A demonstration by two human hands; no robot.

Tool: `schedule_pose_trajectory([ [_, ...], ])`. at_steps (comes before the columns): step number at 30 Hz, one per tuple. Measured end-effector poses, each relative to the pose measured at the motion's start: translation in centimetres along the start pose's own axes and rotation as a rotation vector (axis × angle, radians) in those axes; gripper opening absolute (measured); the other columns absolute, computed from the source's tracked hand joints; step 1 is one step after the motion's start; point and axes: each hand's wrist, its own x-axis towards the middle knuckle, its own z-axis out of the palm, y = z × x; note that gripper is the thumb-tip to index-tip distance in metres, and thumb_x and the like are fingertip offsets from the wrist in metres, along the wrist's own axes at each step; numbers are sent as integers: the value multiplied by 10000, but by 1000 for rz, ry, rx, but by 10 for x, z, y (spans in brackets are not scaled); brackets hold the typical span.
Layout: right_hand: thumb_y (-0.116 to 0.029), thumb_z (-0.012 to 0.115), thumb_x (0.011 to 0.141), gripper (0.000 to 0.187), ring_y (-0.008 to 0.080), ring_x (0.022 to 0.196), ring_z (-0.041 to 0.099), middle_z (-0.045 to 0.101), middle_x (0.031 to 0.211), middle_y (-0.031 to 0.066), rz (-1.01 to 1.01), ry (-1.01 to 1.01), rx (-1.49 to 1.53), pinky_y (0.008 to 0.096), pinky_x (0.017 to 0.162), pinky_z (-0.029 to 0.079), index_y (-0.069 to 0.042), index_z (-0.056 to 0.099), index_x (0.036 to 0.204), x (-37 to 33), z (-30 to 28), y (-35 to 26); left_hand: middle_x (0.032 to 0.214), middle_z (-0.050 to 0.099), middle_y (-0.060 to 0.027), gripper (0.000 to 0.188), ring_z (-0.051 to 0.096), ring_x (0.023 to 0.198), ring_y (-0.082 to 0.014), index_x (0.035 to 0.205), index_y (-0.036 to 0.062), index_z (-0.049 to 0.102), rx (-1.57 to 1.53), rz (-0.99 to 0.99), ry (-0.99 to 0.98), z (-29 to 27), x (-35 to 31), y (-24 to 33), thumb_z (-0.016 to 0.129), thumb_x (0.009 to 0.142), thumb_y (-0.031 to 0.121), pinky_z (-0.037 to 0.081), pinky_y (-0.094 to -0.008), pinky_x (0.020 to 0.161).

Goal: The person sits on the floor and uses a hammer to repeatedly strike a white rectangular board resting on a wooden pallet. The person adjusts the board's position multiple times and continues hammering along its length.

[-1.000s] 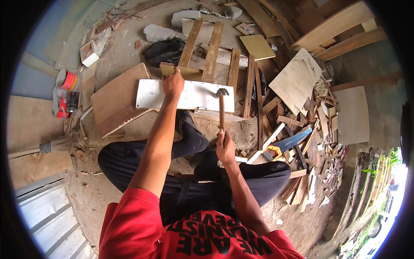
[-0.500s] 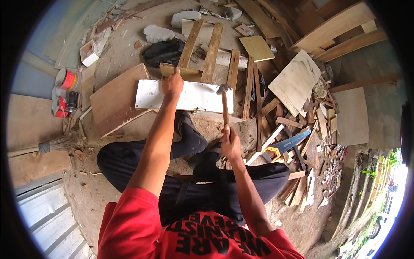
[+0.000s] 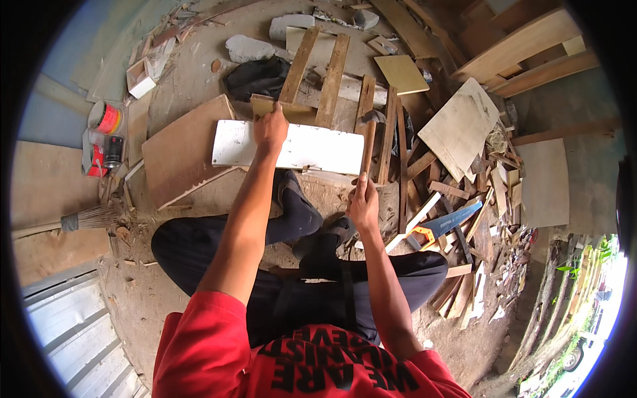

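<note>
A long white board (image 3: 315, 149) with small dark marks lies crosswise in front of my feet. My left hand (image 3: 271, 127) is closed over it left of its middle, fingertips reaching a short brown board (image 3: 302, 115) along its far side; exactly how the fingers grip is hidden. At the white board's right end, my right hand (image 3: 363, 205) is wrapped round the lower wooden handle of a hammer (image 3: 369, 147). The hammer stands nearly upright in the view, its dark metal head beyond the board's right end. Wooden slats (image 3: 333, 79) extend away behind the boards.
A brown panel (image 3: 182, 149) leans at left, near paint cans (image 3: 108, 118) and a broom (image 3: 89, 219). On the right, a handsaw (image 3: 448, 222) with an orange handle rests on scrap wood. A black bag (image 3: 257, 78) lies beyond the boards.
The hammer and my right hand have moved right, the head passing from over the white board's right end to beyond it. My left hand keeps its place on the board.
</note>
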Motion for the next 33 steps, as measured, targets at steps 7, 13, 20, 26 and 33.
schedule_pose_trajectory([
  [7, -481, 397, 1061, 540, 104, 458, 455, 456, 581, 4, -11, -21, -41, 286, 418, 383, 20, 564, 950, -3, 1, -21, 881, 731, -205, 304, 719, 898, -337, 1197, 59, 608, -22, -8, -9, -8, 3, 4, 471, 944, 157, 444, -476, 998],
  [13, -531, 414, 1044, 532, 83, 431, 398, 427, 592, -10, -46, -36, 12, 274, 378, 325, -19, 507, 938, 3, 1, -31, 841, 731, -200, 300, 723, 886, -338, 1191, 56, 603, -8, -6, -4, -4, 6, -1, 487, 934, 158, 452, -480, 988],
  [20, -423, 385, 1073, 519, 174, 538, 551, 549, 607, 93, -17, -55, -198, 348, 510, 431, 36, 582, 932, 5, -4, -34, 839, 731, -197, 280, 723, 865, -345, 1172, 71, 606, -41, -14, 26, -3, 2, 1, 506, 927, 162, 461, -486, 976],
  [26, -435, 385, 1075, 489, 107, 479, 464, 454, 587, 10, -10, -38, -91, 303, 425, 380, 5, 569, 966, 1, 0, -22, 853, 730, -194, 277, 721, 845, -343, 1163, 70, 608, -8, 1, 28, 0, 4, -1, 510, 915, 145, 465, -480, 973],
  [33, -491, 376, 1064, 486, 65, 444, 370, 376, 578, -34, 9, -79, 157, 262, 386, 331, -39, 492, 927, -3, -3, -22, 885, 730, -205, 300, 719, 883, -334, 1190, 65, 599, -6, 9, 15, 0, 5, 0, 508, 916, 146, 456, -484, 989],
])
